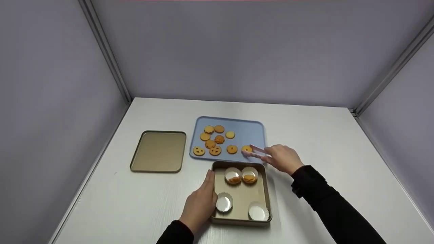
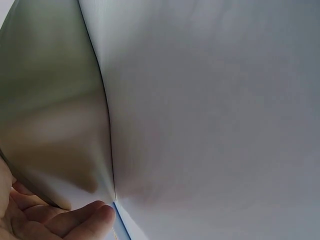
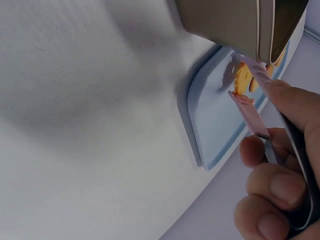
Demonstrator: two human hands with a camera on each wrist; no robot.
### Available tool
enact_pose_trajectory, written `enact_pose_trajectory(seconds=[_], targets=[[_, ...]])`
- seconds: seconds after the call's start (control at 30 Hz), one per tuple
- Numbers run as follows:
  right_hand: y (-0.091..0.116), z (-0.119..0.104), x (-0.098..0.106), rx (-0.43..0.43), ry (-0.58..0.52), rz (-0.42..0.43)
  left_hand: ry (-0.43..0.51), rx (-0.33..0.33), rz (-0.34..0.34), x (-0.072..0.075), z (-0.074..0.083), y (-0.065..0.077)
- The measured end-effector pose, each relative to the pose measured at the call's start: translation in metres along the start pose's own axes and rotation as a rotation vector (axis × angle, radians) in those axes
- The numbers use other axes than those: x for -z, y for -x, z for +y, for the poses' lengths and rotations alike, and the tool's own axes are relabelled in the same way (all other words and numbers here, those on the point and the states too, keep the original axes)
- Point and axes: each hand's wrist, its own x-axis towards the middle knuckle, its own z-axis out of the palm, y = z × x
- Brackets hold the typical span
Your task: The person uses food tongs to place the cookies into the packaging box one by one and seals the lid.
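My left hand (image 1: 200, 202) holds the left wall of a deep, square gold baking tin (image 1: 240, 222), fingers along the outside and thumb at the rim. Inside the tin stand several white paper cups (image 1: 224, 202); the two far ones hold cookie pieces (image 1: 250, 178). My right hand (image 1: 284, 158) grips a pair of pink-tipped tongs (image 3: 255, 117). Their parted tips are on either side of a round yellow cookie (image 3: 243, 79) near the front right of the blue tray (image 1: 249, 130). Whether the tips touch the cookie, I cannot tell.
More round and flower-shaped cookies (image 1: 215, 150) lie on the blue tray, mostly at its left side. A shallow gold tray or lid (image 1: 158, 151) lies to the left on the white table (image 1: 312, 125). Grey panels (image 1: 230, 51) enclose the back and sides.
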Motion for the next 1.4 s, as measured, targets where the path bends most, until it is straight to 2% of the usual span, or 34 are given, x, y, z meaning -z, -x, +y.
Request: enact_pose_trajectory(seconds=[0.23, 0.5, 0.57, 0.8, 1.0, 1.1, 1.2, 1.4], targets=[[0.012, 0.004, 0.008, 0.018, -0.045, 0.073, 0.003, 0.001, -0.017, 0.000, 0.000, 0.000], [0.035, 0.003, 0.032, 0.112, -0.131, 0.122, -0.008, -0.032, 0.028, 0.001, -0.001, 0.001], [0.042, 0.003, 0.038, 0.146, -0.173, 0.117, -0.006, -0.028, 0.029, 0.001, -0.001, 0.002], [0.069, 0.008, 0.062, 0.244, -0.358, 0.023, 0.002, -0.019, 0.022, 0.001, -0.001, 0.002], [0.086, 0.010, 0.081, 0.389, -0.431, -0.018, 0.010, 0.005, 0.000, 0.002, 0.000, 0.000], [0.092, 0.005, 0.085, 0.478, -0.426, -0.027, 0.001, 0.003, 0.001, 0.002, 0.000, -0.001], [0.098, -0.003, 0.088, 0.530, -0.394, -0.049, -0.001, -0.005, 0.005, 0.002, 0.001, 0.000], [0.109, -0.021, 0.093, 0.530, -0.279, -0.142, -0.001, -0.012, 0.008, 0.001, 0.000, 0.001]])
